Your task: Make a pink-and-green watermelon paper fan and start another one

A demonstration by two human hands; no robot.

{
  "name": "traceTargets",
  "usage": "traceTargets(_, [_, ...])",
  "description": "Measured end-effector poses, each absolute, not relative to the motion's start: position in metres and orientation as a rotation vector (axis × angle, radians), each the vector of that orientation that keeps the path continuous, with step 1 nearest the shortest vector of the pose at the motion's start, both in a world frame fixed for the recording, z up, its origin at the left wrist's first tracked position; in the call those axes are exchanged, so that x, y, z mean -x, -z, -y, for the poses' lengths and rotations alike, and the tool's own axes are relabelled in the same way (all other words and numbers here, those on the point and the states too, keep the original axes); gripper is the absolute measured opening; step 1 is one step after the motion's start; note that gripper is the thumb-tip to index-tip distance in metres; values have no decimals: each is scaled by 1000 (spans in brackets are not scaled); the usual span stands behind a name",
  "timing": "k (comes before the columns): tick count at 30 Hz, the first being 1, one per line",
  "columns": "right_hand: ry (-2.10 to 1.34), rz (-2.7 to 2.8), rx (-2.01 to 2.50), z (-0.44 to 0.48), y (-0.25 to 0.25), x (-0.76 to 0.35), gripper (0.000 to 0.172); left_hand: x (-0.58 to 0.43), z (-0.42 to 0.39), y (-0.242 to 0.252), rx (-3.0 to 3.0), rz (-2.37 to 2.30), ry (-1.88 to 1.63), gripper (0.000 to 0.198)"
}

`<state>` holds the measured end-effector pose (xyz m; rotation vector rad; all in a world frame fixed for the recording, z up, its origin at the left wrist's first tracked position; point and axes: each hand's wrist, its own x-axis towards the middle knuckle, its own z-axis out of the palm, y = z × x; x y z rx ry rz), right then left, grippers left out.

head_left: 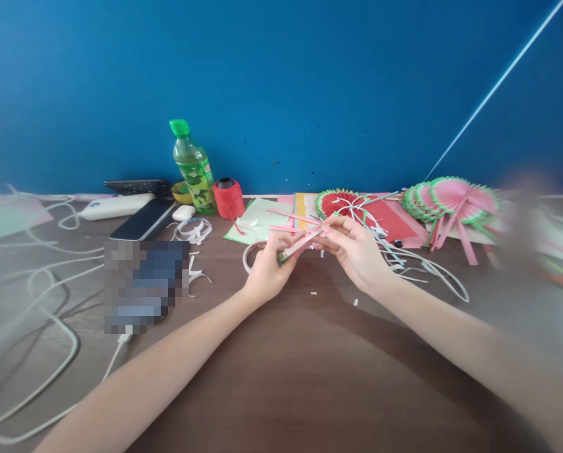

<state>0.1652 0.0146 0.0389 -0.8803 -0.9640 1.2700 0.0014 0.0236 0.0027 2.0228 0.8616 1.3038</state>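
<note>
A narrow, folded strip of pink paper (pixel 304 241) with a bit of green at one end is held between my two hands above the table. My left hand (pixel 270 265) is closed around its left end, thumb on top. The fingers of my right hand (pixel 354 251) pinch the other end. Beyond the fingers lie thin pink paper strips (pixel 290 215) and a light green sheet (pixel 262 217). Just behind my right hand is a red pleated paper fan (pixel 335 202) with a green edge, partly covered by white strips.
Pink-and-green paper fans (pixel 460 195) lie at the right by the blue wall (pixel 281 94). A green-capped bottle (pixel 195 170) and a red thread spool (pixel 229 198) stand behind. On the left are a blurred-out phone (pixel 153 283), a dark device (pixel 144 220) and looping white cables (pixel 71 340).
</note>
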Motion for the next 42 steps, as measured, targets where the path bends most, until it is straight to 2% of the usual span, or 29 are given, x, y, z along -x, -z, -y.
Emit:
traceTargets(17, [-1212,984,897,-16,-39,-166,22,2,-23,-5,-2049,-770,-1201,11])
traceTargets(35, [-1217,978,911,-18,-39,-169,21,0,-21,-7,-1997,-742,-1204,20])
traceTargets(42, [-977,1128,1001,-20,-38,-173,11,-1,-20,-6,-2005,-830,-1171,19])
